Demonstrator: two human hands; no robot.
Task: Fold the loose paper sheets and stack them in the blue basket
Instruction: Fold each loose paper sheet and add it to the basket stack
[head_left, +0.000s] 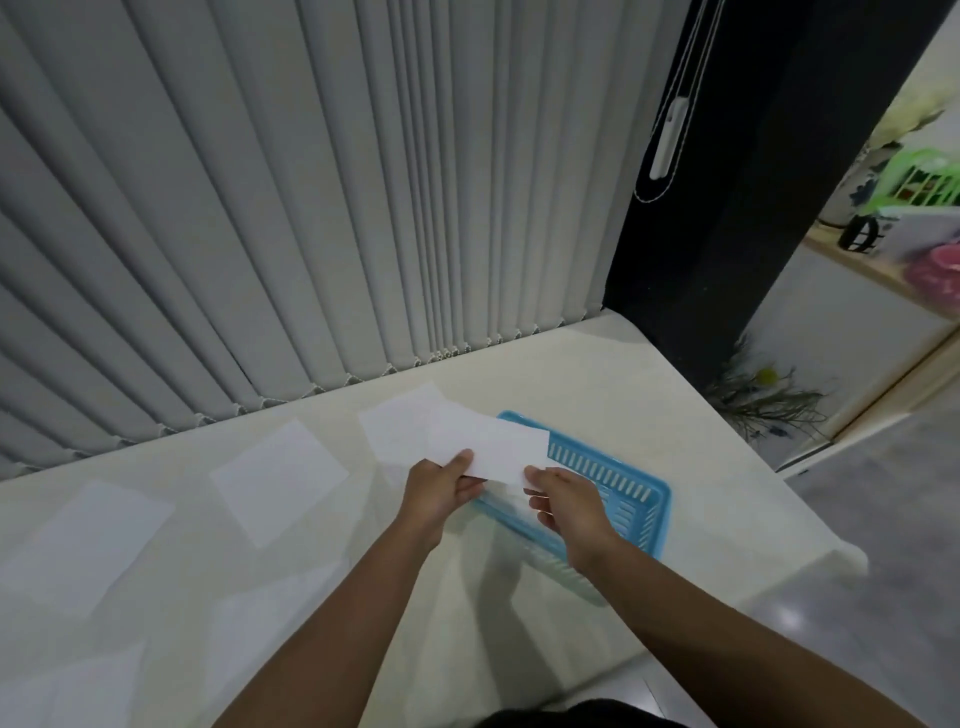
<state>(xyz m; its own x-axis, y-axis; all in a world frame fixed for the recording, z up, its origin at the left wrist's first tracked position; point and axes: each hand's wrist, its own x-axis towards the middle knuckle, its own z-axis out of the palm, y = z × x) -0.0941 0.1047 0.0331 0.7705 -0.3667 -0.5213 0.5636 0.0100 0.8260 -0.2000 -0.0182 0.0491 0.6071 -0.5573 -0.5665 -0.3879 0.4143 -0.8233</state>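
Observation:
A folded white paper sheet (491, 444) is held in the air just above the near-left part of the blue basket (631, 491). My left hand (441, 493) pinches its left end and my right hand (569, 501) pinches its lower right edge. The basket is a slotted plastic tray on the cream table, partly hidden by my hands and the paper. Loose flat sheets lie on the table: one (400, 428) right behind the held paper, one (278, 480) to the left, one (78, 545) at the far left.
Grey vertical blinds (311, 208) hang along the table's back edge. The table's right edge (753, 457) drops to a grey floor. More white sheets (93, 691) lie at the near left. A shelf with a green basket (924, 179) stands far right.

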